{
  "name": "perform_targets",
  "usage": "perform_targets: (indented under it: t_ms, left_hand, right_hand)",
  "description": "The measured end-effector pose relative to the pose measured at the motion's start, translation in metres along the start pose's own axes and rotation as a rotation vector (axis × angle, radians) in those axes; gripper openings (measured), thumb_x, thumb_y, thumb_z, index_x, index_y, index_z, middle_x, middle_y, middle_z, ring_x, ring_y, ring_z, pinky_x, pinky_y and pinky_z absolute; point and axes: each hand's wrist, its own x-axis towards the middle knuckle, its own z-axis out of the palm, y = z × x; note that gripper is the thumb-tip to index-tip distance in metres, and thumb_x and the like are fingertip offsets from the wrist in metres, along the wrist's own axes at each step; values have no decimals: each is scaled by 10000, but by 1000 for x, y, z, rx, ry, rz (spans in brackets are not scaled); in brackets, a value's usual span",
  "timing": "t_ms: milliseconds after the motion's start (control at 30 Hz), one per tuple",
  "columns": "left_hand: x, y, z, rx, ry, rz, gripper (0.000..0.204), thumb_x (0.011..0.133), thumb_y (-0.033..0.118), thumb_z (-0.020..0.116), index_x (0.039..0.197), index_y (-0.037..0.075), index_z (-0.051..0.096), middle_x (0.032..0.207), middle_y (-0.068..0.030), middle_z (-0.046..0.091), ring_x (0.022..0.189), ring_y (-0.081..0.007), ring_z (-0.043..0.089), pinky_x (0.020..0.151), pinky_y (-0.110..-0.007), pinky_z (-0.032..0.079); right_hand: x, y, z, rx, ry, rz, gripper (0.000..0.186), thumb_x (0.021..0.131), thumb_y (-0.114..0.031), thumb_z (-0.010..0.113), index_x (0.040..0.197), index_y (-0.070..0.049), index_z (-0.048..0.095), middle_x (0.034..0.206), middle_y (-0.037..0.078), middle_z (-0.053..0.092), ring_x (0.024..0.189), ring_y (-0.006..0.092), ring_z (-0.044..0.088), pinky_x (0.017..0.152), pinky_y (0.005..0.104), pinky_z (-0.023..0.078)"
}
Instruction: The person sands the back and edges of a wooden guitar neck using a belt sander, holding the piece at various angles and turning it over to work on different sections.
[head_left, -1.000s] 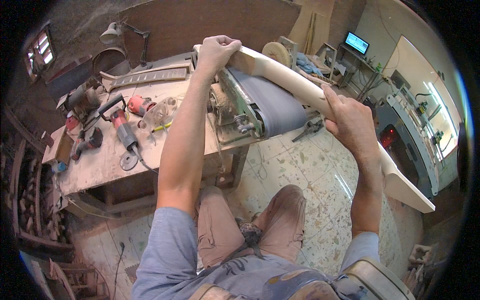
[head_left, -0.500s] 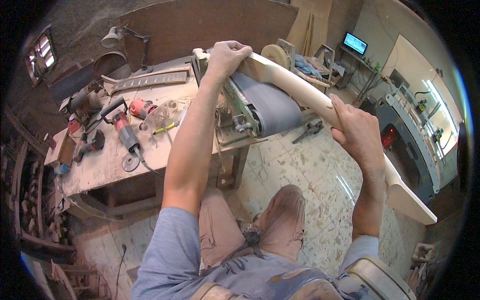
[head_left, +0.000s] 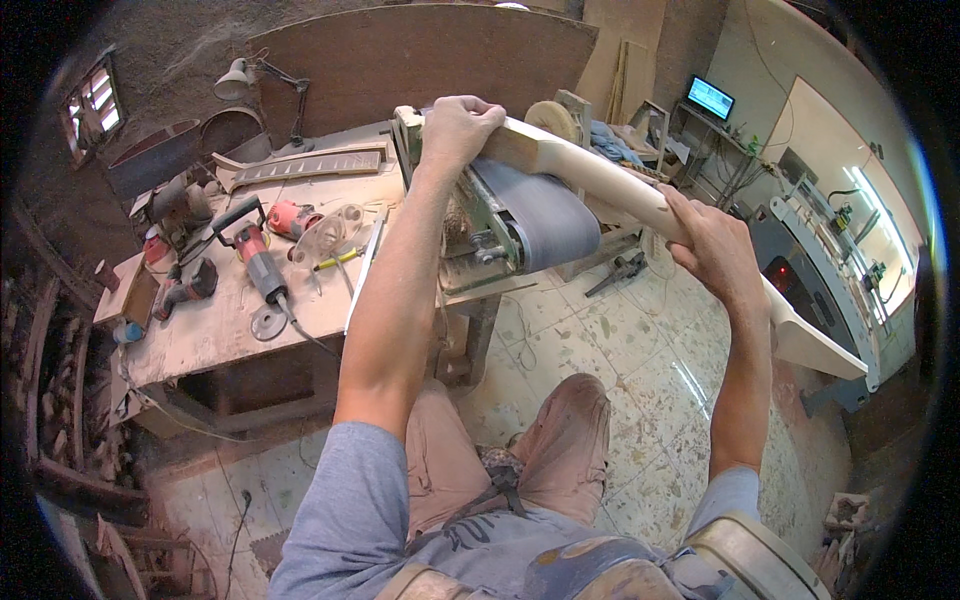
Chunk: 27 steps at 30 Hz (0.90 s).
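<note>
A long, pale wooden piece (head_left: 600,178) slants across a belt sander (head_left: 548,228), with a squared end at the upper left, a rounded shaft and a flared, flat end at the lower right. My left hand (head_left: 460,128) is closed around the squared end, above the sander's grey abrasive belt. Farther down the shaft, my right hand (head_left: 712,250) grips it, thumb and fingers wrapped round. The squared end is over the belt; I cannot tell whether it touches. The flared end hangs past my right forearm.
On the workbench (head_left: 190,345) at left are a red-and-grey power tool (head_left: 258,262), a cordless drill (head_left: 185,290) and a slotted wooden frame (head_left: 310,167). A desk lamp (head_left: 236,80) stands behind. A large machine (head_left: 815,270) is at right; the tiled floor (head_left: 640,400) is dusty.
The flared end of the wooden piece has swung up, and my right hand has risen slightly with it. My left hand keeps its hold on the squared end. The view has shifted a little.
</note>
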Motion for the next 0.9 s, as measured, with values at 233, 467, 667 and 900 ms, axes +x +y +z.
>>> perform_targets:
  t_ms: [233,467,667,900]
  left_hand:
    - [20,18,-69,220,213,179,315,872,368,752,911,63,821,791,-105,776,780,-201,759,736,-334,578]
    - [-71,127,-115,-501,344,337,255,981,194,641,1070,-8,768,977,-98,780,858,-166,728,804,-324,575]
    - [-236,190,48,-699,-369,227,906,802,200,869,1561,27,406,1525,-188,528,1382,-304,541,1125,-447,442]
    - [-318,190,177,-809,-766,463,435,821,-33,729,1247,50,701,1352,-151,679,1318,-268,617,1132,-482,439]
  right_hand:
    - [24,-9,-5,178,119,-69,521,786,-84,761,1273,-80,577,1056,171,690,986,390,678,859,470,553]
    - [-46,48,24,915,174,288,452,726,-128,835,1135,-21,675,996,63,710,908,135,648,829,309,526]
    - [-134,65,103,1304,-9,434,420,856,-175,820,1225,-28,682,1036,9,699,954,132,656,866,349,549]
    - [-220,22,189,1394,515,600,251,1015,-237,583,1218,-108,653,997,22,684,916,114,645,796,272,532]
